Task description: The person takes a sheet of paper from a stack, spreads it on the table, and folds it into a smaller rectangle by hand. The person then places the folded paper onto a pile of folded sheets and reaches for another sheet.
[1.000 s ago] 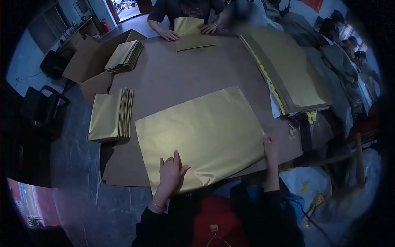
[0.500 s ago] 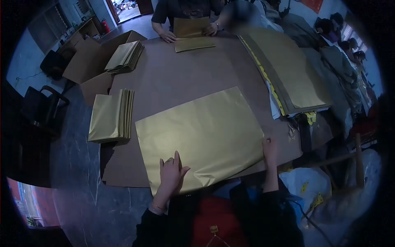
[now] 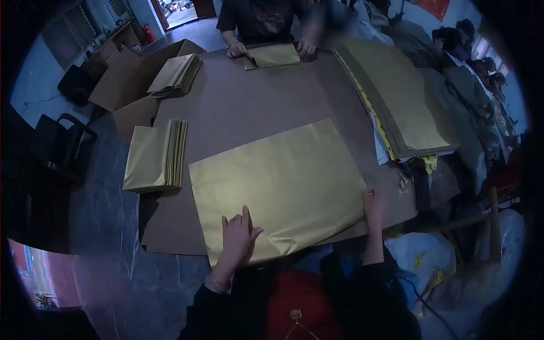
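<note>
A large gold paper sheet (image 3: 277, 181) lies flat in front of me, its near edge slightly wrinkled and reaching the table's edge. My left hand (image 3: 238, 235) rests on its lower left part, fingers spread, with a ring on one finger. At the sheet's right edge my right hand (image 3: 373, 208) has its fingers curled, pinching the paper there. Its fingertips are partly hidden. On the left side of the table sits a stack of folded gold sheets (image 3: 148, 157).
Another folded stack (image 3: 173, 73) lies by an open cardboard box (image 3: 122, 85). A pile of flat gold sheets (image 3: 405, 96) covers the table's right side. Across the brown table (image 3: 232, 107), a person (image 3: 258, 25) handles a folded gold sheet (image 3: 277, 55), with a dark object under one hand.
The person across has brought the raised flap of their sheet down flat and now has a dark object on it. My hands and sheet hold almost the same position; the view shifted slightly.
</note>
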The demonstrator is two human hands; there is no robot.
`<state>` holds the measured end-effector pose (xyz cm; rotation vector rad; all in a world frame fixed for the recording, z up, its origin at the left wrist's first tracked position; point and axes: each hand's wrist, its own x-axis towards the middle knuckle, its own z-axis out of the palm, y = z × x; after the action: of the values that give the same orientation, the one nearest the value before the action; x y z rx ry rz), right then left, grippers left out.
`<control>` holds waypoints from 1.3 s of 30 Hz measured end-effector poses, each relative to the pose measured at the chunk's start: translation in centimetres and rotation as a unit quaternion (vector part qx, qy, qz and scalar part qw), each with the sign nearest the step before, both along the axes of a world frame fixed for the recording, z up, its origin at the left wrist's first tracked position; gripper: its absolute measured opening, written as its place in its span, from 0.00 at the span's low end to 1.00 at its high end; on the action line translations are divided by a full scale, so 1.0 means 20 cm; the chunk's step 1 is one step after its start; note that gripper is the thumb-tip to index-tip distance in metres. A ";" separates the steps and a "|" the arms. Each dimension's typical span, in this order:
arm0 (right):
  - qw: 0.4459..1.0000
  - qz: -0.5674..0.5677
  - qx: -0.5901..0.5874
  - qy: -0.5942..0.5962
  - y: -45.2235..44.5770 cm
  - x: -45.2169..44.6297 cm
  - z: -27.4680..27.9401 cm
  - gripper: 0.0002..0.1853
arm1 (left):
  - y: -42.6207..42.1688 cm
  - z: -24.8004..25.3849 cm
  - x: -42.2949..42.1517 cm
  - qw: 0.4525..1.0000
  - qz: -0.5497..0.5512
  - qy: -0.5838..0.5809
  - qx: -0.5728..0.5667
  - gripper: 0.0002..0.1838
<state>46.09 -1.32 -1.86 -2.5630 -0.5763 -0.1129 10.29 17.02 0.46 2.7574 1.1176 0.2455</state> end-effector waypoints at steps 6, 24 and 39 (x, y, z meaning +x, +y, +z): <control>0.999 -0.018 -0.039 0.027 0.00 0.01 -0.03 0.11 | 0.00 0.01 0.01 0.999 0.008 0.030 -0.032 0.45; 0.878 0.449 0.141 0.094 0.48 -0.82 0.38 0.17 | -0.02 0.16 0.06 0.992 0.015 0.078 -0.097 0.47; 0.891 0.436 0.070 0.106 0.30 -0.67 0.13 0.31 | -0.02 0.14 0.02 0.992 -0.013 0.062 -0.112 0.61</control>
<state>32.67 4.69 0.84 -1.9186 -1.4891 0.4128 10.71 16.70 3.18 2.6140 1.0626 -0.0526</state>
